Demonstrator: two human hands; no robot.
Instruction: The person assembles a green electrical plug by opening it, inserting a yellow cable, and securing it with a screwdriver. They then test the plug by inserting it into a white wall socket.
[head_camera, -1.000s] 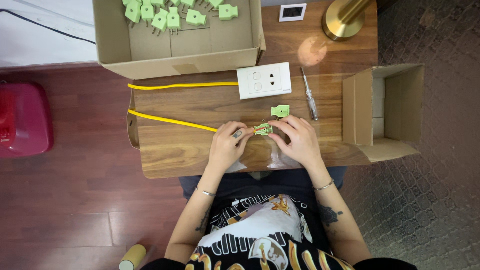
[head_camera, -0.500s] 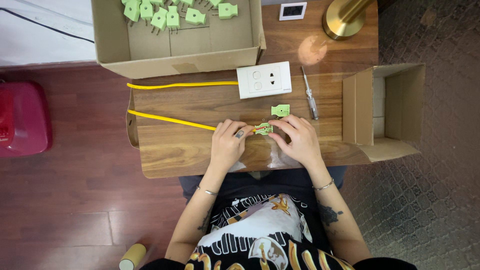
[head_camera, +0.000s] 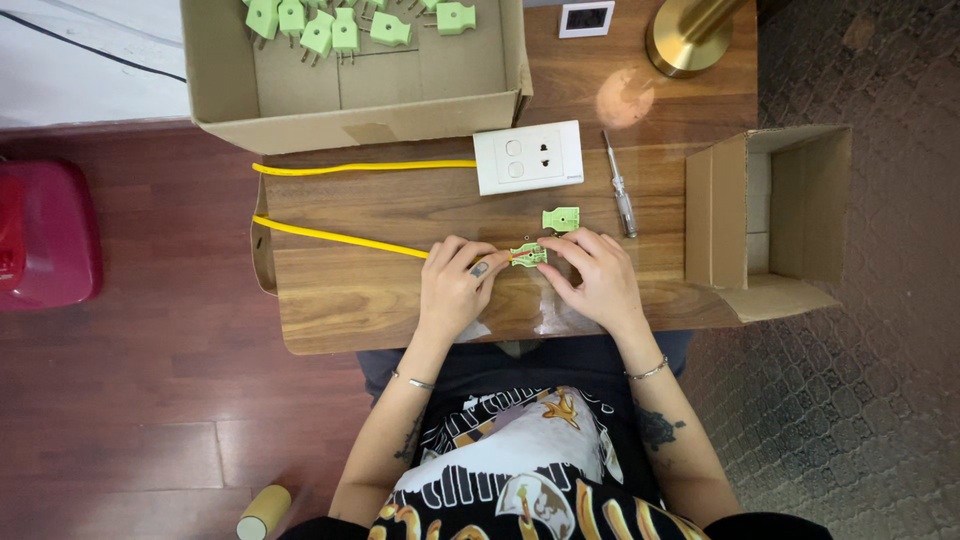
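On the wooden table (head_camera: 350, 300), my left hand (head_camera: 455, 285) pinches the end of a yellow cable (head_camera: 340, 238) against an opened green plug half (head_camera: 528, 255). My right hand (head_camera: 590, 275) steadies that plug half from the right with its fingertips. The other green plug cover (head_camera: 561, 218) lies loose just above my right hand. The cable runs left, loops at the table's edge and returns toward a white wall socket plate (head_camera: 528, 156).
A screwdriver (head_camera: 619, 188) lies right of the socket plate. A large cardboard box (head_camera: 360, 90) at the back holds several green plugs (head_camera: 330, 25). A smaller open box (head_camera: 775, 215) stands at right, a brass lamp base (head_camera: 690, 35) behind it. A red object (head_camera: 40, 235) sits on the floor.
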